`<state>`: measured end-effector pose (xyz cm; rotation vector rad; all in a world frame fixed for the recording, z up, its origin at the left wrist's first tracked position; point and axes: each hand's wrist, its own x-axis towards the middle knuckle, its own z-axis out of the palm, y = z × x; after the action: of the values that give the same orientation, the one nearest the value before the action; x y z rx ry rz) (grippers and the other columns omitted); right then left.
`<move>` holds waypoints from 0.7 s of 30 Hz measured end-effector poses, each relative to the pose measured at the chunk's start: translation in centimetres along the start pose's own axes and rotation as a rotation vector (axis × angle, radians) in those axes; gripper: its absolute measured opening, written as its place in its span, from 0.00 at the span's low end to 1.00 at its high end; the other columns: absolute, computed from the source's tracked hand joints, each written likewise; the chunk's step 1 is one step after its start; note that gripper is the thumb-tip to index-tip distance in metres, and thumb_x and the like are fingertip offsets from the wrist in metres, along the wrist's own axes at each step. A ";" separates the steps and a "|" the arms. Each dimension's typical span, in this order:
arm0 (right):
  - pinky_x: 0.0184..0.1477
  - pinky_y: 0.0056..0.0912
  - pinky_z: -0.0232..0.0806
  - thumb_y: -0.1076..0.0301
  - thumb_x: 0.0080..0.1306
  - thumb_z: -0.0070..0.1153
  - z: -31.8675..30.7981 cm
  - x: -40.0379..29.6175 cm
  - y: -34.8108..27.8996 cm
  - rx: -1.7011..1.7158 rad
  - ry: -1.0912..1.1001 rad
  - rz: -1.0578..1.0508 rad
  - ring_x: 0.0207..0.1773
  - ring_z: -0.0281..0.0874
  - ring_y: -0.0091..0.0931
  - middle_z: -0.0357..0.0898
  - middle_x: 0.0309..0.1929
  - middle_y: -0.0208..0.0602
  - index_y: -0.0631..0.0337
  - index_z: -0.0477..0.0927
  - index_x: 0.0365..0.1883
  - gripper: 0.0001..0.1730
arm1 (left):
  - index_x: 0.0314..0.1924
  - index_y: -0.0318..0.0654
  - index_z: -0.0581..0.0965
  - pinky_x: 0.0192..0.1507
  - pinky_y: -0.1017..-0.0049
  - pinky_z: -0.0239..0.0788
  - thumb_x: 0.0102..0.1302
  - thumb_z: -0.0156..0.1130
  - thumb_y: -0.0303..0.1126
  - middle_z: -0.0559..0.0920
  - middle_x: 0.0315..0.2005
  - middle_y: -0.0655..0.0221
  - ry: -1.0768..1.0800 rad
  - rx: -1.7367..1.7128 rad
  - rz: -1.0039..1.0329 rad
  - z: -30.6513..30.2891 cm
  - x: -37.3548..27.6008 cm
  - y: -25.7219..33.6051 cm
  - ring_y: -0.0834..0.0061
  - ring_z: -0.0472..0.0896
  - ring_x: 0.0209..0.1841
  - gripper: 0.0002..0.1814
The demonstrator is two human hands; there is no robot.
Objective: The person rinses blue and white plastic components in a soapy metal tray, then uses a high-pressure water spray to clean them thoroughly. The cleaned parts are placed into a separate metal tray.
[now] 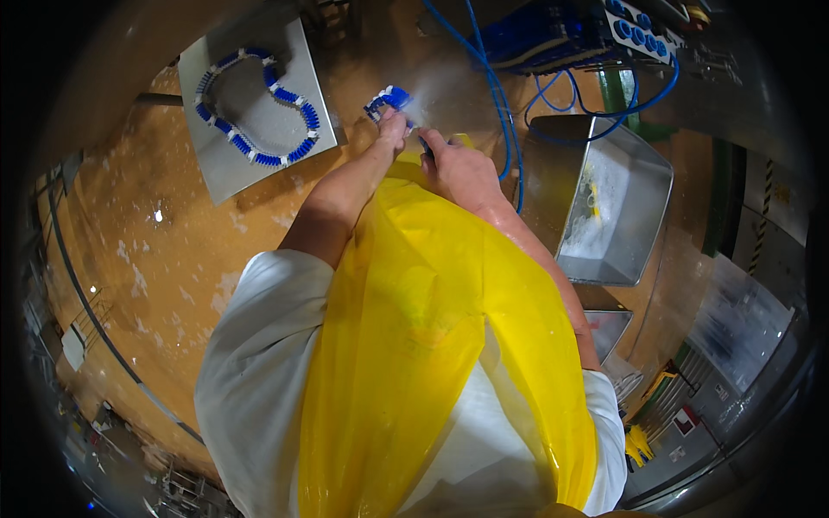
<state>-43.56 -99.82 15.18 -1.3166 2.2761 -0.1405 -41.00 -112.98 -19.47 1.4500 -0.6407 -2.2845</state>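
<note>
My left hand (392,127) grips a blue and white plastic part (387,102), held out ahead of my body. Close beside it, my right hand (461,169) is closed around a dark spray nozzle (425,146), mostly hidden by the fingers. A fine mist of water (435,97) spreads by the blue part. To the left, a closed loop of blue segments with white links (223,127) lies on a stainless steel table (227,178). A yellow apron (421,259) covers my front.
Blue hoses (504,123) hang ahead on the right. A steel basin (654,194) there holds suds and a yellow object (593,199). Beyond stand dark blue stacked items (550,39) and a panel with blue round fittings (638,33). The orange floor (155,272) is wet.
</note>
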 end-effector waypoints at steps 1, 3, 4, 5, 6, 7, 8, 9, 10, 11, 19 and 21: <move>0.47 0.57 0.79 0.58 0.76 0.57 0.0 -0.1 -0.1 0.017 -0.011 -0.018 0.44 0.87 0.53 0.86 0.44 0.54 0.45 0.75 0.69 0.24 | 0.52 0.50 0.83 0.39 0.74 0.70 0.65 0.59 0.23 0.85 0.42 0.75 -0.002 -0.002 0.007 -0.3 0.0 0.0 0.76 0.82 0.42 0.17; 0.47 0.58 0.79 0.58 0.75 0.57 0.1 -0.1 -0.1 0.047 -0.031 -0.045 0.43 0.87 0.53 0.86 0.44 0.54 0.45 0.75 0.69 0.24 | 0.53 0.52 0.83 0.40 0.75 0.70 0.67 0.58 0.27 0.85 0.43 0.77 0.017 0.034 -0.022 -0.5 0.1 -0.1 0.76 0.82 0.44 0.17; 0.47 0.58 0.79 0.58 0.75 0.57 0.0 -0.1 0.0 0.040 -0.023 -0.029 0.44 0.87 0.53 0.86 0.44 0.54 0.45 0.75 0.69 0.24 | 0.54 0.53 0.83 0.40 0.74 0.70 0.68 0.58 0.30 0.85 0.45 0.78 0.037 0.071 -0.059 -0.4 0.2 0.0 0.76 0.82 0.45 0.16; 0.48 0.58 0.79 0.58 0.75 0.57 -0.1 -0.1 0.1 0.033 -0.014 -0.010 0.44 0.87 0.53 0.86 0.44 0.54 0.45 0.75 0.69 0.24 | 0.55 0.55 0.83 0.41 0.74 0.70 0.69 0.57 0.32 0.85 0.46 0.79 0.054 0.110 -0.096 -0.3 0.3 0.0 0.76 0.82 0.47 0.16; 0.48 0.58 0.79 0.58 0.75 0.57 -0.1 -0.2 -0.2 0.034 -0.010 -0.007 0.45 0.87 0.53 0.86 0.45 0.54 0.45 0.76 0.69 0.24 | 0.55 0.56 0.82 0.41 0.73 0.70 0.70 0.58 0.36 0.85 0.47 0.80 0.031 0.026 -0.138 -1.0 1.1 -0.1 0.76 0.81 0.48 0.15; 0.48 0.58 0.78 0.58 0.75 0.57 -0.1 -0.3 -0.5 0.048 -0.011 -0.025 0.45 0.87 0.53 0.86 0.45 0.54 0.46 0.75 0.69 0.24 | 0.56 0.56 0.82 0.42 0.72 0.70 0.71 0.58 0.40 0.84 0.48 0.81 0.016 -0.060 -0.171 -2.2 2.5 -0.2 0.77 0.80 0.49 0.15; 0.49 0.59 0.78 0.58 0.75 0.57 0.0 -0.3 -0.6 0.057 -0.011 -0.041 0.45 0.87 0.53 0.86 0.45 0.54 0.46 0.75 0.69 0.24 | 0.56 0.57 0.82 0.42 0.70 0.69 0.72 0.58 0.43 0.84 0.49 0.81 -0.005 -0.148 -0.204 -3.1 3.7 -0.6 0.77 0.80 0.51 0.15; 0.49 0.59 0.78 0.58 0.75 0.57 0.1 -0.3 -0.4 0.062 -0.008 -0.037 0.46 0.87 0.53 0.86 0.45 0.55 0.46 0.75 0.69 0.24 | 0.56 0.58 0.81 0.42 0.70 0.69 0.72 0.58 0.45 0.83 0.50 0.81 -0.024 -0.141 -0.203 -2.9 3.9 -1.1 0.77 0.79 0.52 0.16; 0.49 0.59 0.78 0.58 0.75 0.57 0.2 -0.3 -0.3 0.063 -0.008 -0.038 0.46 0.87 0.54 0.86 0.45 0.55 0.46 0.75 0.69 0.24 | 0.57 0.58 0.81 0.43 0.69 0.69 0.72 0.59 0.48 0.83 0.51 0.80 -0.042 -0.134 -0.200 -2.8 4.2 -1.5 0.76 0.79 0.53 0.16; 0.49 0.59 0.78 0.58 0.75 0.57 0.2 -0.4 -0.2 0.065 -0.009 -0.040 0.46 0.87 0.54 0.85 0.45 0.55 0.46 0.75 0.69 0.24 | 0.57 0.59 0.81 0.44 0.68 0.70 0.73 0.59 0.50 0.83 0.52 0.80 -0.058 -0.128 -0.196 -2.8 4.4 -1.9 0.76 0.79 0.55 0.17; 0.45 0.60 0.78 0.60 0.74 0.58 0.0 -1.1 0.3 0.037 0.026 -0.066 0.42 0.87 0.54 0.85 0.43 0.58 0.54 0.76 0.64 0.22 | 0.54 0.56 0.82 0.46 0.67 0.75 0.71 0.63 0.49 0.84 0.49 0.76 -0.011 -0.095 -0.210 -1.8 3.8 -2.4 0.75 0.80 0.53 0.16; 0.44 0.60 0.78 0.60 0.74 0.57 -0.1 -1.2 0.3 0.043 0.030 -0.098 0.41 0.87 0.53 0.85 0.43 0.58 0.54 0.76 0.63 0.21 | 0.53 0.55 0.82 0.45 0.65 0.77 0.71 0.64 0.47 0.84 0.48 0.76 -0.023 -0.129 -0.215 -2.0 3.7 -2.2 0.75 0.80 0.52 0.14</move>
<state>-43.38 -98.64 15.57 -1.4128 2.2211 -0.2431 -40.81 -113.42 -24.22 1.4961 -0.3503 -2.4571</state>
